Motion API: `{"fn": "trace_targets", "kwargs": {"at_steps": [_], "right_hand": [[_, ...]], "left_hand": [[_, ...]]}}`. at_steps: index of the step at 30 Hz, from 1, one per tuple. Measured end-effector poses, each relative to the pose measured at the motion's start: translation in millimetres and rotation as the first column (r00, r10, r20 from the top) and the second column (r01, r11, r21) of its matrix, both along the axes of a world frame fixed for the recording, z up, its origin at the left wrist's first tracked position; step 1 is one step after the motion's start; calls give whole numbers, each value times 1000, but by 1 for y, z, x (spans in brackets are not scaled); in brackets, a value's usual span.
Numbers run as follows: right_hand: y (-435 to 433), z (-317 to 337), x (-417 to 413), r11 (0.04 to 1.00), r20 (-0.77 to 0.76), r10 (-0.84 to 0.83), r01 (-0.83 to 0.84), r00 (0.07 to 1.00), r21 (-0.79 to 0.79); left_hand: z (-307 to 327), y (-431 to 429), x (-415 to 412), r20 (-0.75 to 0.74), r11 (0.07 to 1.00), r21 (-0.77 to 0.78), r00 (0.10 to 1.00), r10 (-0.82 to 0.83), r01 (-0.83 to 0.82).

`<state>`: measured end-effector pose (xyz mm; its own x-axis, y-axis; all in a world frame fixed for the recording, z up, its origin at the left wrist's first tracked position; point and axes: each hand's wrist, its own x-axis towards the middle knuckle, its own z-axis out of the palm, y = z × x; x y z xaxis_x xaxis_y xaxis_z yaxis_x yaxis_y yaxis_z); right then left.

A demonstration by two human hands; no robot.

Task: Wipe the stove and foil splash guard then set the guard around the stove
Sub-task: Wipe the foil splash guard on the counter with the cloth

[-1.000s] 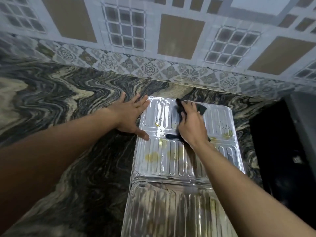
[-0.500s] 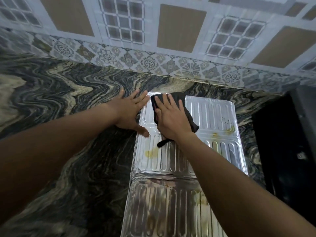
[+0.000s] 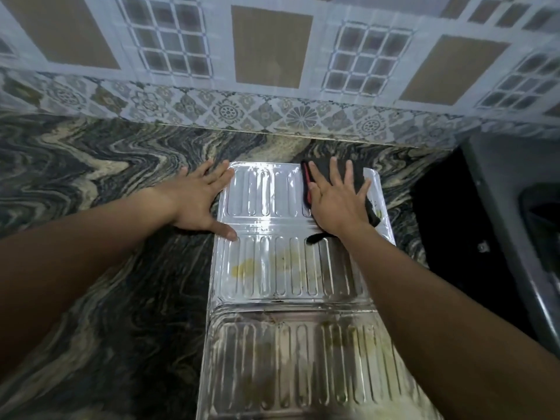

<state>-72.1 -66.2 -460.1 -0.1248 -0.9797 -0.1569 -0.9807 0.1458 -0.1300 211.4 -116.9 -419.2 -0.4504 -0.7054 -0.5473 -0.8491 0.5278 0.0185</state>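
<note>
Cloth [image 3: 356,177] under flat R hand [image 3: 339,204] at guard [image 3: 266,268] far-right corner, L hand [image 3: 197,201] on left edge

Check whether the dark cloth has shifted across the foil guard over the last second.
Yes. The dark cloth under the right hand went left, then back to the right corner of the foil splash guard, while the left hand stays on its left edge.

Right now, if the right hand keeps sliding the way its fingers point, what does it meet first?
The right hand, flat on the black cloth, points toward the wall. It would cross the foil guard's far edge, a strip of countertop, then probably the tiled wall.
</note>
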Motion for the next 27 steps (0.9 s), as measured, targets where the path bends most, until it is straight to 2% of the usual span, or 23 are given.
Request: {"fn": "trace_targets", "kwargs": {"at_steps": [12,18,23,25,27], "right_hand": [[55,-2,-17,969,18,-241,242,970,-48],[100,0,-1,989,15,-139,139,990,-49],[111,-1,-1,992,41,-123,125,992,-30],[111,1,-1,991,39,-126,128,991,-41],[111,1,0,990,44,-129,131,991,-46]], "left_hand": [[2,1,-1,5,1000,17,1000,-2,2],[3,2,-3,6,1000,7,1000,-7,7],[10,12,-6,-16,999,-49,1000,15,-16],[14,25,-4,-26,993,-113,999,-41,38],[15,45,2,-76,992,-108,994,-75,66]]}}
